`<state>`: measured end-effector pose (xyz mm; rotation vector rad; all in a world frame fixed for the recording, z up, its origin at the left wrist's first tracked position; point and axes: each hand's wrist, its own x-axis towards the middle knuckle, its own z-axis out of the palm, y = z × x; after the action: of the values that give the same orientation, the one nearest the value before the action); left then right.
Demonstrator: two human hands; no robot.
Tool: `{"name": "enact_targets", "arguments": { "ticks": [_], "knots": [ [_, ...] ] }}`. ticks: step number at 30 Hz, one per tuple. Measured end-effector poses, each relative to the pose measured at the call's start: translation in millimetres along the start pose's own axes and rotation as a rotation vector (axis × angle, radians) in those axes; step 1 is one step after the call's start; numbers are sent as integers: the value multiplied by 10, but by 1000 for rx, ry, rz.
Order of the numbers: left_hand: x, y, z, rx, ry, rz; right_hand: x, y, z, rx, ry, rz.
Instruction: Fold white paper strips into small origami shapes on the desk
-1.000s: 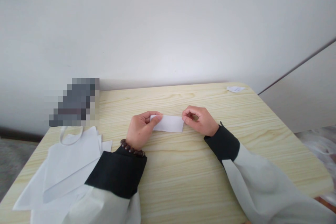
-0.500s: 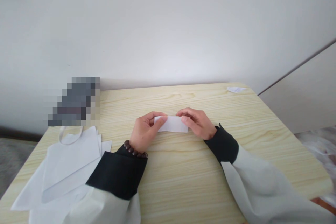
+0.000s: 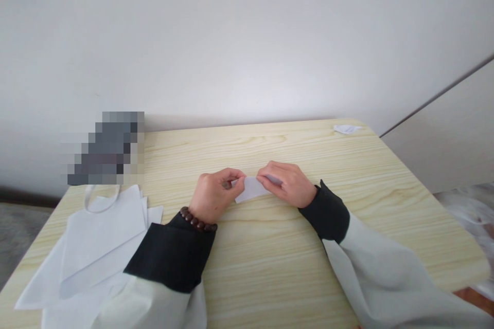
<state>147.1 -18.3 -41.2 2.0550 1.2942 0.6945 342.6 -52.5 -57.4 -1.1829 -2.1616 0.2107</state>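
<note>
A small strip of white paper point(image 3: 251, 188) is held between my two hands over the middle of the table. My left hand point(image 3: 216, 193), with a dark bead bracelet at the wrist, pinches the paper's upper edge near its left end between thumb and forefinger. My right hand point(image 3: 288, 182) grips the same edge toward the right end, thumb against the bent fingers. Only the middle and lower left of the strip show; both ends are partly covered by fingers.
Loose white sheets point(image 3: 100, 241) lie on the left of the wood-grain table point(image 3: 270, 267), with a white loop point(image 3: 102, 209) on top. Behind them stands a dark pixelated object point(image 3: 106, 149). A crumpled white scrap point(image 3: 346, 129) rests at the far right corner, near the wall point(image 3: 247, 41).
My fingertips have closed into pinches on the strip's upper edge and come nearer each other. The strip's lower edge now slants, its left end tipped lower.
</note>
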Motion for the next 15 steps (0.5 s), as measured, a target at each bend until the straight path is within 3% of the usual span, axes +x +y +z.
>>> {"name": "enact_targets", "arguments": {
  "ticks": [15],
  "knots": [
    [7, -27, -61, -48, -62, -33, -17, 58, -92, 95, 2, 32]
  ]
}}
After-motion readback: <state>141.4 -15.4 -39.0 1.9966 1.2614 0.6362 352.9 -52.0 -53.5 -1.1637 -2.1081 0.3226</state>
